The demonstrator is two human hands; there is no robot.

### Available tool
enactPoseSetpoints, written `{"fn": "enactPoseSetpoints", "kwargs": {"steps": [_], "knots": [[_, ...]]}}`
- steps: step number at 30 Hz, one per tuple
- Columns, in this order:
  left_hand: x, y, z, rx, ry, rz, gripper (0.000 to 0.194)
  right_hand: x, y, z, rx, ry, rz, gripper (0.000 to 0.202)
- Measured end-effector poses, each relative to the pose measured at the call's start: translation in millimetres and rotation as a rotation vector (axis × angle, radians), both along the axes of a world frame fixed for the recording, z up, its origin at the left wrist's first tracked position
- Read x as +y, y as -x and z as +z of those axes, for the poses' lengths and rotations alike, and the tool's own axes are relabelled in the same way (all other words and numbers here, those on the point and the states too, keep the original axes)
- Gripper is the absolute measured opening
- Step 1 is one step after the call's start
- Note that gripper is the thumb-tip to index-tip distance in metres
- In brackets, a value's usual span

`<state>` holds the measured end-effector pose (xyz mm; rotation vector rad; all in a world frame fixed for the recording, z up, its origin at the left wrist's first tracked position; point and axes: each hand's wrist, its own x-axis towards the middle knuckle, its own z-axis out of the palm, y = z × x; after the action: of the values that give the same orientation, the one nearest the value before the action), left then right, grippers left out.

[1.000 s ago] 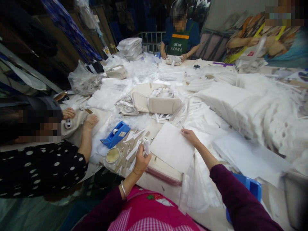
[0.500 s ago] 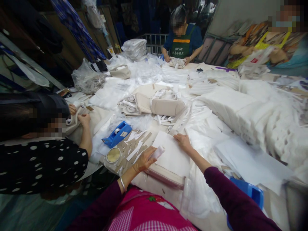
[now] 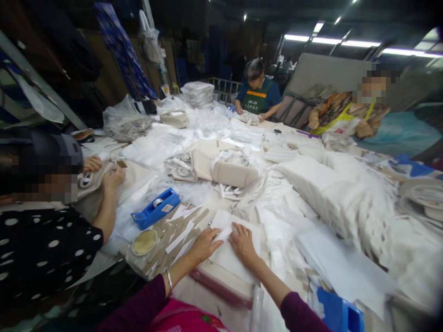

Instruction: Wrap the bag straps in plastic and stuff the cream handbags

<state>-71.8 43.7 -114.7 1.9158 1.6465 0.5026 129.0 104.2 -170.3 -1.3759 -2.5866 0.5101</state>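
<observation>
In front of me lies a pale bag (image 3: 221,282) with a white sheet (image 3: 235,263) on top. A small white roll (image 3: 224,233), perhaps paper or foam, rests over the sheet. My left hand (image 3: 205,245) has its thumb and fingers closed on the roll's left end. At the roll's other end is my right hand (image 3: 243,243), palm down with fingers spread, their tips at the roll and the sheet.
To the left are a blue tape dispenser (image 3: 156,208), a round tin (image 3: 144,242) and paper strips (image 3: 180,237). More pale bags (image 3: 235,173) stand ahead. White wrapping (image 3: 332,198) heaps rightward, near a blue dispenser (image 3: 339,311). A co-worker's hand (image 3: 114,177) works at left; others sit beyond.
My left hand has lowered the roll onto the sheet. My right hand has come from the sheet's far right corner to the roll. The view has tilted up.
</observation>
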Motion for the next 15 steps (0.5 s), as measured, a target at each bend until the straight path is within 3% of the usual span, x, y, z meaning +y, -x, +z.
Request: {"fn": "enactPoseSetpoints", "kwargs": {"steps": [4,9,12,15], "knots": [[0.2,-11.0,-4.4,0.191,-0.070,0.025,0.055,-5.5,5.3,-9.1,0.031,0.011,-0.015,0.049],[-1.9,-20.8,-5.6,0.132,-0.057,-0.357,0.061,-1.2,2.4,-16.0,0.108,0.040,0.000,0.048],[-5.8,-15.3,-7.9,0.122,-0.014,-0.418,0.071,-5.2,-14.1,-16.3,0.264,0.083,-0.002,0.049],[-9.0,-6.5,-13.7,0.115,-0.041,-0.456,0.059,-21.6,-42.4,-9.4,0.433,0.180,0.028,0.054]]}}
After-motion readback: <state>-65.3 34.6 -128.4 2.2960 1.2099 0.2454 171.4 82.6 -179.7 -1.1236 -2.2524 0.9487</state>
